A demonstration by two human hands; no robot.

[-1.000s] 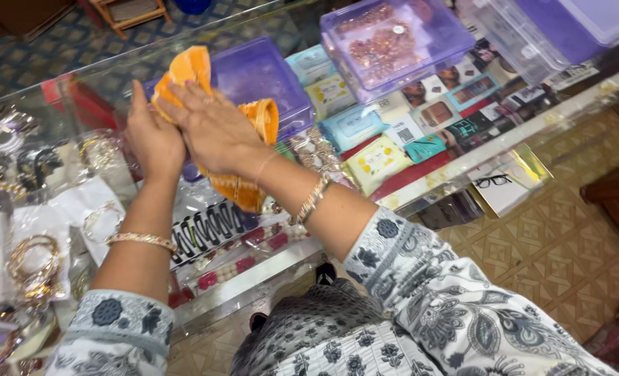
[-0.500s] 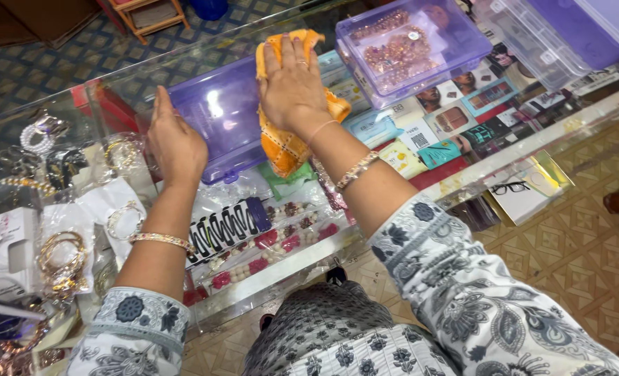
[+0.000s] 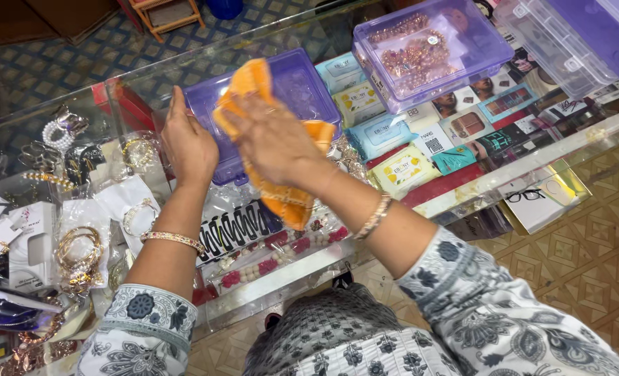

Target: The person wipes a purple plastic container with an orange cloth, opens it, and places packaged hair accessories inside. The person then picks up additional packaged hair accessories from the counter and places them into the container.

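Head camera looks straight down onto an orange cloth (image 3: 292,198), spread flat on a glass display counter (image 3: 463,191) and draping partly over the near edge of a purple lidded plastic box (image 3: 292,83). Right hand (image 3: 275,139) lies palm-down on the cloth, fingers splayed, pressing it against the box lid and the glass, not gripping it. Left hand (image 3: 187,143) stands on edge against the box's left side, fingers straight and together, palm touching the plastic, holding nothing. Each wrist wears a gold bangle. Just right of that box sits a second purple box (image 3: 428,52), clear-lidded and packed with coppery bead jewellery. Under the glass lie small cosmetic packets (image 3: 400,170) to the right, a card of black hair clips (image 3: 236,226) near the cloth's lower end, and bagged bangles (image 3: 80,247) at far left.
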